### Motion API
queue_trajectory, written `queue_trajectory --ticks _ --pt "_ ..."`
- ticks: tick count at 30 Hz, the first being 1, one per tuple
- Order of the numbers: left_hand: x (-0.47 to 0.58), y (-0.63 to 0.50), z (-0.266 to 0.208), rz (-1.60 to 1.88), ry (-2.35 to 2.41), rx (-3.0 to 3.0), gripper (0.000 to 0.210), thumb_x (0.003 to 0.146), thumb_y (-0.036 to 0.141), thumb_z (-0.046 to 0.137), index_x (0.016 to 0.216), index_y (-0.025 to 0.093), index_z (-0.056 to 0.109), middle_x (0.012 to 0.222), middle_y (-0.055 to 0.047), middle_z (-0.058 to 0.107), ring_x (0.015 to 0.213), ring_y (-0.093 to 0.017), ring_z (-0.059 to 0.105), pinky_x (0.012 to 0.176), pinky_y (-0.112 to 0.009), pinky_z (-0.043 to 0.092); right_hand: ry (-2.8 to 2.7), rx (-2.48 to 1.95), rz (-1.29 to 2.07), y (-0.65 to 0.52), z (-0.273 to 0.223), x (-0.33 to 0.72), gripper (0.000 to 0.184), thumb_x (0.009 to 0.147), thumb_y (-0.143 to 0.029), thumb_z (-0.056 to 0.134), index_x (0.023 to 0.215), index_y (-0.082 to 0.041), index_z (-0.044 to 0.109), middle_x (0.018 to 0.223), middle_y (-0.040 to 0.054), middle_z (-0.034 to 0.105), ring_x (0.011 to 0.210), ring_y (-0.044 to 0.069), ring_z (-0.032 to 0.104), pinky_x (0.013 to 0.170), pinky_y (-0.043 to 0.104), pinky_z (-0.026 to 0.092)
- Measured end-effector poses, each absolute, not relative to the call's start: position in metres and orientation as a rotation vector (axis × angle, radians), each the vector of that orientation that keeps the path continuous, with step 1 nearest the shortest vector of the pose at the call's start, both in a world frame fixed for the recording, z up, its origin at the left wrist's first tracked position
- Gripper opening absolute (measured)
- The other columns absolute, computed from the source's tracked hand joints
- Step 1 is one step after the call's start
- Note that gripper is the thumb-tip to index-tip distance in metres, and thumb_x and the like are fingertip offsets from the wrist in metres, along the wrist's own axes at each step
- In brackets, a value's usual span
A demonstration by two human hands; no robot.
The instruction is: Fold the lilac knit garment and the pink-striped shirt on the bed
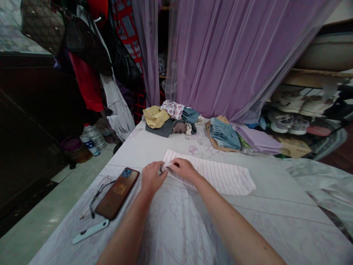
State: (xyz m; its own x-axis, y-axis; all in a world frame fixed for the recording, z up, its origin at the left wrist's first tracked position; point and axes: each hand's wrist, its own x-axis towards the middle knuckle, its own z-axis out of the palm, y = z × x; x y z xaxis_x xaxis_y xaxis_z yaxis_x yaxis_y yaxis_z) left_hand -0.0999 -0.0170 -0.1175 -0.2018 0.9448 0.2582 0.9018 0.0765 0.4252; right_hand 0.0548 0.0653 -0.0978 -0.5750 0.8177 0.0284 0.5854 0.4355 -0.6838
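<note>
A white garment with thin pink stripes (220,173) lies flat and long across the bed, its kind not plain from its folded shape. At its left end my left hand (152,177) pinches a bunched edge of the cloth between thumb and fingers. Close beside it, my right hand (183,168) grips the same gathered edge, fingers curled inward. The bit of cloth between the two hands is crumpled and partly hidden by the fingers.
Left of my arms lie a brown phone (118,193), eyeglasses (96,195) and a pale blue flat object (91,232). Behind are a loose clothes heap (156,117), folded jeans (224,134) and folded lilac cloth (257,139). A shoe rack (300,110) stands right.
</note>
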Motion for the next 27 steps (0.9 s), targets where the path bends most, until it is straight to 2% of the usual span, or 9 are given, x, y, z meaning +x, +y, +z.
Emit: queue_trajectory --ticks 4,7,13,19,22,25,27 --pt "-0.09 -0.014 -0.11 0.648 2.362 1.856 0.026 0.088 0.031 0.057 0.112 0.023 0.064 0.104 -0.005 0.07 0.098 -0.023 0.062 0.086 -0.034 0.043 -2.261 -1.104 1.075 0.068 -0.102 0.058 0.015 0.081 -0.028 0.059 0.073 -0.018 0.068 0.065 -0.0046 0.06 0.062 0.01 0.05 0.058 0.02 0.034" --pt "-0.089 -0.013 -0.108 0.541 2.392 1.856 0.029 0.089 0.03 0.053 0.116 0.023 0.063 0.102 -0.007 0.07 0.099 -0.025 0.062 0.083 -0.036 0.042 -2.23 -1.095 1.08 0.065 -0.105 0.059 0.017 0.08 -0.032 0.062 0.073 -0.018 0.068 0.064 -0.0046 0.058 0.062 0.01 0.049 0.058 0.021 0.034" --pt "-0.09 -0.014 -0.108 0.483 2.387 1.874 0.035 0.086 0.021 0.05 0.119 0.023 0.062 0.103 -0.008 0.071 0.1 -0.026 0.061 0.085 -0.037 0.042 -2.302 -1.086 0.956 0.061 -0.104 0.059 0.019 0.083 -0.028 0.057 0.074 -0.019 0.07 0.071 -0.0016 0.064 0.066 0.011 0.055 0.061 0.02 0.036" --pt "-0.093 -0.014 -0.112 0.541 2.389 1.87 0.04 0.084 0.017 0.05 0.121 0.023 0.063 0.105 -0.009 0.069 0.099 -0.027 0.06 0.085 -0.039 0.045 -2.557 -1.197 0.605 0.061 -0.096 0.068 0.023 0.089 -0.029 0.052 0.081 -0.021 0.072 0.085 0.0024 0.071 0.078 0.014 0.06 0.068 0.022 0.037" --pt "-0.099 -0.015 -0.121 0.66 2.272 1.961 0.042 0.085 0.019 0.051 0.125 0.027 0.061 0.12 -0.008 0.065 0.111 -0.026 0.059 0.092 -0.041 0.045 -2.606 -1.262 0.543 0.061 -0.091 0.072 0.025 0.091 -0.032 0.051 0.083 -0.022 0.072 0.085 0.0017 0.072 0.078 0.014 0.061 0.068 0.022 0.036" --pt "-0.104 -0.017 -0.13 0.743 2.12 2.119 0.041 0.087 0.03 0.056 0.128 0.029 0.06 0.144 -0.009 0.051 0.131 -0.029 0.046 0.102 -0.048 0.041 -2.617 -1.341 0.464 0.067 -0.085 0.068 0.025 0.091 -0.031 0.049 0.087 -0.023 0.072 0.089 0.0016 0.072 0.081 0.014 0.062 0.068 0.022 0.037" --pt "-0.103 -0.018 -0.132 0.725 2.042 2.234 0.041 0.087 0.037 0.056 0.127 0.027 0.06 0.149 -0.009 0.046 0.139 -0.031 0.038 0.109 -0.054 0.035 -2.552 -1.425 0.357 0.075 -0.083 0.062 0.025 0.092 -0.029 0.047 0.096 -0.023 0.071 0.098 0.0034 0.072 0.088 0.015 0.062 0.072 0.023 0.039"
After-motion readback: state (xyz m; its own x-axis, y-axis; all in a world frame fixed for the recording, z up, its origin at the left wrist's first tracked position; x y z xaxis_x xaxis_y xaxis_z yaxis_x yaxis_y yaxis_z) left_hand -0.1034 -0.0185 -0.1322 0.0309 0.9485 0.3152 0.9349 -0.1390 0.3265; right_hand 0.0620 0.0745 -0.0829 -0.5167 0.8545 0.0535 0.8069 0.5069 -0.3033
